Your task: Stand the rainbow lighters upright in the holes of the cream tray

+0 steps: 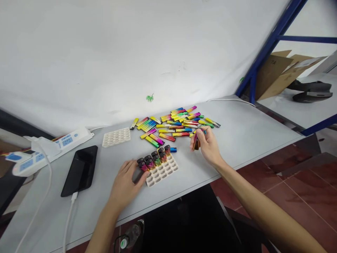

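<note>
The left hand (125, 182) rests flat on the surface (237, 140), touching the white tray (163, 171) that holds upright lighters (155, 160). At two o'clock from the tray, the right hand (206, 142) pinches one lighter (197, 142) beside the colourful pile (176, 123).

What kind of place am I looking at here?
Probably a small workshop or packing bench: a pile of rainbow lighters on a plain white table, slotted trays being filled, and blue racking with cardboard boxes behind.
</note>
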The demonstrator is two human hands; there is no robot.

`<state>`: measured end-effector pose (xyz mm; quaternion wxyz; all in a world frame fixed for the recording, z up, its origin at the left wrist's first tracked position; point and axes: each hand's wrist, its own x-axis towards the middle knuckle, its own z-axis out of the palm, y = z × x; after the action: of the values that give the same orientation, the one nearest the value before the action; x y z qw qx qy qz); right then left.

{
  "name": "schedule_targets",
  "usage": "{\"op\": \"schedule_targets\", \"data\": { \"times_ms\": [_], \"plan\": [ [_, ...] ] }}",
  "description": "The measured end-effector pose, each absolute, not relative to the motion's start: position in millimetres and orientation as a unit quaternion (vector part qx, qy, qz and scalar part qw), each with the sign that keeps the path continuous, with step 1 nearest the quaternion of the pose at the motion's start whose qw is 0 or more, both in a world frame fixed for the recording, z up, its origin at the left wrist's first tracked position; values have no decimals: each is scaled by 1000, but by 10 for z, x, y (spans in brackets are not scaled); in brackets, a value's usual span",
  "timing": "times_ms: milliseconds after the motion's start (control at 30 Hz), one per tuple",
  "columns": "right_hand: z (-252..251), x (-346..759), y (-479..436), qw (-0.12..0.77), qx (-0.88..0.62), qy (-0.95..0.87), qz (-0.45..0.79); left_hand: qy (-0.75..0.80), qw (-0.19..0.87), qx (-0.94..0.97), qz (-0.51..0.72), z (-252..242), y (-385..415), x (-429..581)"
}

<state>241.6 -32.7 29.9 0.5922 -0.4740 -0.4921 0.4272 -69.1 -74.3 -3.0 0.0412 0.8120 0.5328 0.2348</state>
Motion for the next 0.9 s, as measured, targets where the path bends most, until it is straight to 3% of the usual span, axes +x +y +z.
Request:
{"op": "schedule_targets", "data": {
  "times_ms": [233, 900],
  "plan": [
    [243, 2175, -17, 531, -414, -417, 610, 536, 50, 810, 233, -30, -746, -689],
    [63, 2137, 38, 511, -419, -476, 581, 515, 16, 828, 222, -35, -732, -704]
  ]
}}
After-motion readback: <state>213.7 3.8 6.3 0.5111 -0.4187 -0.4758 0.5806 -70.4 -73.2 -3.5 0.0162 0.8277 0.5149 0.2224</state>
